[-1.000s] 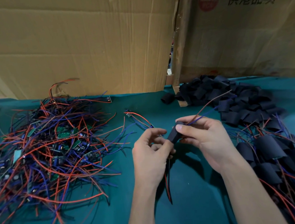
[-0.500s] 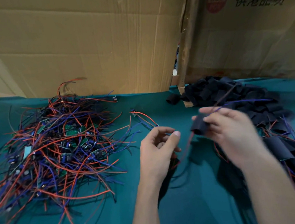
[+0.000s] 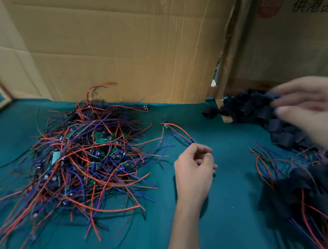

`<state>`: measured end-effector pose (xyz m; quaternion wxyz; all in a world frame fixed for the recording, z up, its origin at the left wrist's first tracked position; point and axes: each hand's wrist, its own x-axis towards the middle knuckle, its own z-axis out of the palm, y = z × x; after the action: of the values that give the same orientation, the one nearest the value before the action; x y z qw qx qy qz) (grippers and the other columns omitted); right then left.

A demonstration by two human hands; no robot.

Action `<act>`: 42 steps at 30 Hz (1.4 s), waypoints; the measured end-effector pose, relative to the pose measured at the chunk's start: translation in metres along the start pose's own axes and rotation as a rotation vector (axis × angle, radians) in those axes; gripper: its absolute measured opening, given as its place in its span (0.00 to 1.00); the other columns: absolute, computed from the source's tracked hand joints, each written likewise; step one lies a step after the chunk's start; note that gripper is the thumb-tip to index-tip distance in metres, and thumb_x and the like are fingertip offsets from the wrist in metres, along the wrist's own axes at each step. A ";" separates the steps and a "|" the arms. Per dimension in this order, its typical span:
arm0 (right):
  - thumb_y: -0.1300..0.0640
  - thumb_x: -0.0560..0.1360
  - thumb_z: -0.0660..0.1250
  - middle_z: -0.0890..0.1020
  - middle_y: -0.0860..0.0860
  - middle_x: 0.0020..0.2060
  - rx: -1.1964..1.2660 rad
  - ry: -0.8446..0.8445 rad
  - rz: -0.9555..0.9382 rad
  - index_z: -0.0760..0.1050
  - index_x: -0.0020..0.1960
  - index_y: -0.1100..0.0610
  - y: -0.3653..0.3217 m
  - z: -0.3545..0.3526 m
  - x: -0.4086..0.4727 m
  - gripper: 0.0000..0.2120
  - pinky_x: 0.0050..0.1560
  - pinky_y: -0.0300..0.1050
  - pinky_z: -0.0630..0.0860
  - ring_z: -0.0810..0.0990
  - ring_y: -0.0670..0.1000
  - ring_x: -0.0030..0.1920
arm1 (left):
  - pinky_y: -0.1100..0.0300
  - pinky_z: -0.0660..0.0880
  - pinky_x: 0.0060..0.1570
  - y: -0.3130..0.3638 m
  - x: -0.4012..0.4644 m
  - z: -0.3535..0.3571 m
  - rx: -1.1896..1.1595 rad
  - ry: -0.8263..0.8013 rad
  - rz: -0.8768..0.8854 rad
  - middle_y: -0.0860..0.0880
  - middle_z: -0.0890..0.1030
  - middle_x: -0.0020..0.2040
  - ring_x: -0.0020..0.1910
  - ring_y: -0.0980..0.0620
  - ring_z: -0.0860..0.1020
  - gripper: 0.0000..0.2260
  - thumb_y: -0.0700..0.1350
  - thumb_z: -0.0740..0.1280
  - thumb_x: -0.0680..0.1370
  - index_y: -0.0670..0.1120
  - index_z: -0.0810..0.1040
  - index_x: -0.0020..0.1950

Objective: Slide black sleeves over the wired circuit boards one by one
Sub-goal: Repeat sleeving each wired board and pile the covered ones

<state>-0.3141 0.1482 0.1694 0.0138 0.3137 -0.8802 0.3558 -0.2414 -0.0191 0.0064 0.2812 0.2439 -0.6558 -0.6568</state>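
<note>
**Between boards: right hand over sleeve pile, left hand idle**

Left hand [image 3: 194, 168] hovers mid-counter, fingers loosely curled, nothing visibly held. Right hand [image 3: 319, 112] is motion-blurred over the heap of loose black fabric-like sleeves [image 3: 259, 109] at the back right; fingers look spread, empty as far as I can tell. Tangled pile of red and blue wired green circuit boards [image 3: 81, 160] sits left on the teal counter [image 3: 232, 229], unsleeved. One stray wired board [image 3: 177, 132] lies just beyond the left hand. Sleeved boards with trailing wires [image 3: 319, 184] are heaped front right.

Likely step: fetching a fresh sleeve.

Risks:
- Sleeves overlap, so the grab may lift two.
- Wires are knotted together; pulling one board may drag several.
- Finished heap lies near the loose sleeves, so they could mix.
</note>
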 end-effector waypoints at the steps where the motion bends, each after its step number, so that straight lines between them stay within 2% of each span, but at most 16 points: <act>1: 0.42 0.67 0.70 0.86 0.38 0.44 0.015 -0.079 -0.062 0.81 0.53 0.35 -0.022 0.022 0.013 0.14 0.49 0.38 0.81 0.85 0.40 0.45 | 0.62 0.76 0.31 0.000 0.000 0.000 0.016 0.007 0.011 0.50 0.80 0.29 0.27 0.54 0.79 0.09 0.35 0.65 0.76 0.48 0.79 0.42; 4: 0.60 0.72 0.67 0.86 0.44 0.49 -0.139 -0.334 -0.143 0.82 0.54 0.43 -0.055 0.100 0.054 0.16 0.56 0.47 0.80 0.84 0.46 0.50 | 0.61 0.77 0.32 0.002 0.002 0.000 0.021 0.029 0.045 0.50 0.81 0.31 0.28 0.52 0.79 0.12 0.33 0.64 0.74 0.50 0.79 0.39; 8: 0.56 0.75 0.71 0.79 0.56 0.61 -0.283 -0.404 0.002 0.75 0.63 0.49 -0.048 0.168 0.097 0.17 0.63 0.53 0.77 0.78 0.60 0.61 | 0.53 0.79 0.37 0.000 0.002 -0.004 0.089 0.037 0.070 0.50 0.83 0.34 0.31 0.52 0.80 0.08 0.38 0.63 0.72 0.49 0.80 0.41; 10: 0.55 0.73 0.75 0.79 0.57 0.60 -0.325 -0.411 0.086 0.76 0.62 0.53 -0.034 0.182 0.104 0.19 0.62 0.52 0.78 0.79 0.61 0.61 | 0.50 0.79 0.44 -0.001 0.005 -0.006 0.137 0.109 0.081 0.50 0.84 0.39 0.37 0.51 0.82 0.08 0.38 0.64 0.72 0.48 0.81 0.42; 12: 0.59 0.72 0.74 0.83 0.58 0.56 -0.308 -0.390 0.110 0.81 0.56 0.53 -0.020 0.183 0.108 0.13 0.56 0.46 0.79 0.82 0.59 0.57 | 0.49 0.79 0.49 -0.003 0.006 -0.006 0.164 0.215 0.127 0.48 0.81 0.43 0.43 0.48 0.81 0.10 0.34 0.64 0.72 0.49 0.80 0.41; 14: 0.61 0.73 0.73 0.87 0.57 0.45 -0.201 -0.373 0.128 0.84 0.47 0.55 -0.009 0.174 0.109 0.04 0.44 0.41 0.79 0.86 0.56 0.46 | 0.52 0.80 0.48 -0.002 0.007 -0.006 0.102 0.292 0.131 0.46 0.79 0.46 0.44 0.47 0.81 0.12 0.31 0.63 0.71 0.48 0.78 0.43; 17: 0.62 0.77 0.70 0.86 0.53 0.33 0.039 -0.297 0.149 0.84 0.40 0.59 0.009 0.151 0.105 0.08 0.35 0.42 0.78 0.83 0.51 0.32 | 0.57 0.81 0.46 -0.004 0.008 -0.005 -0.002 0.299 0.087 0.47 0.81 0.46 0.41 0.51 0.84 0.10 0.33 0.64 0.76 0.48 0.78 0.47; 21: 0.63 0.80 0.69 0.82 0.50 0.27 0.371 -0.171 0.147 0.83 0.42 0.59 0.018 0.123 0.076 0.09 0.28 0.39 0.71 0.77 0.47 0.25 | 0.53 0.81 0.47 0.000 0.010 -0.003 -0.283 0.165 -0.044 0.47 0.84 0.45 0.42 0.49 0.85 0.08 0.37 0.61 0.82 0.48 0.78 0.51; 24: 0.63 0.81 0.67 0.84 0.51 0.31 0.651 -0.193 0.169 0.82 0.45 0.58 0.015 0.120 0.051 0.08 0.29 0.36 0.74 0.78 0.46 0.27 | 0.52 0.82 0.48 0.003 0.006 -0.002 -0.299 -0.002 -0.022 0.46 0.86 0.48 0.47 0.45 0.84 0.07 0.43 0.64 0.82 0.48 0.81 0.55; 26: 0.62 0.81 0.67 0.85 0.53 0.36 0.723 -0.209 0.200 0.81 0.46 0.58 0.012 0.127 0.042 0.07 0.30 0.39 0.75 0.79 0.47 0.30 | 0.49 0.82 0.48 0.005 0.002 -0.002 -0.272 -0.074 0.002 0.45 0.87 0.45 0.43 0.45 0.84 0.09 0.46 0.65 0.79 0.49 0.81 0.58; 29: 0.61 0.81 0.68 0.85 0.57 0.40 0.708 -0.179 0.238 0.81 0.45 0.57 0.011 0.139 0.040 0.06 0.29 0.40 0.70 0.74 0.49 0.31 | 0.55 0.81 0.39 0.006 0.001 -0.002 -0.290 -0.061 -0.009 0.44 0.85 0.40 0.35 0.46 0.82 0.08 0.39 0.67 0.80 0.49 0.78 0.58; 33: 0.61 0.78 0.71 0.87 0.51 0.38 0.589 -0.175 0.193 0.84 0.41 0.57 -0.002 0.140 0.056 0.07 0.29 0.40 0.73 0.77 0.51 0.35 | 0.61 0.75 0.30 0.006 0.001 -0.001 -0.192 -0.036 0.002 0.42 0.82 0.38 0.30 0.48 0.79 0.08 0.33 0.61 0.81 0.41 0.78 0.55; 36: 0.59 0.77 0.72 0.88 0.51 0.39 0.533 -0.193 0.111 0.85 0.41 0.55 -0.028 0.136 0.077 0.06 0.44 0.45 0.75 0.81 0.48 0.38 | 0.61 0.74 0.29 0.006 0.000 0.001 -0.147 -0.023 -0.012 0.45 0.80 0.34 0.28 0.49 0.79 0.07 0.34 0.61 0.82 0.39 0.79 0.51; 38: 0.59 0.77 0.71 0.88 0.51 0.39 0.569 -0.184 0.075 0.83 0.39 0.54 -0.055 0.133 0.093 0.08 0.39 0.40 0.71 0.79 0.44 0.35 | 0.59 0.75 0.30 0.007 -0.001 0.002 -0.114 -0.044 -0.012 0.44 0.80 0.33 0.29 0.48 0.79 0.08 0.34 0.61 0.81 0.40 0.79 0.51; 40: 0.57 0.77 0.70 0.88 0.52 0.41 0.617 -0.211 0.052 0.82 0.38 0.52 -0.086 0.134 0.106 0.09 0.34 0.37 0.69 0.78 0.46 0.37 | 0.58 0.75 0.30 0.008 -0.003 0.003 -0.088 -0.073 0.005 0.43 0.79 0.33 0.28 0.49 0.77 0.08 0.33 0.60 0.81 0.38 0.79 0.50; 42: 0.52 0.79 0.70 0.89 0.48 0.43 0.578 -0.347 0.005 0.82 0.43 0.50 -0.114 0.137 0.115 0.06 0.40 0.40 0.72 0.80 0.46 0.41 | 0.60 0.74 0.29 0.007 -0.004 0.003 -0.062 -0.066 0.029 0.45 0.79 0.31 0.26 0.52 0.76 0.09 0.33 0.59 0.80 0.37 0.78 0.47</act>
<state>-0.3149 -0.0638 0.1659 -0.2267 0.3585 -0.7330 0.5318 -0.2396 -0.0142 0.0134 0.2764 0.2038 -0.6475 -0.6804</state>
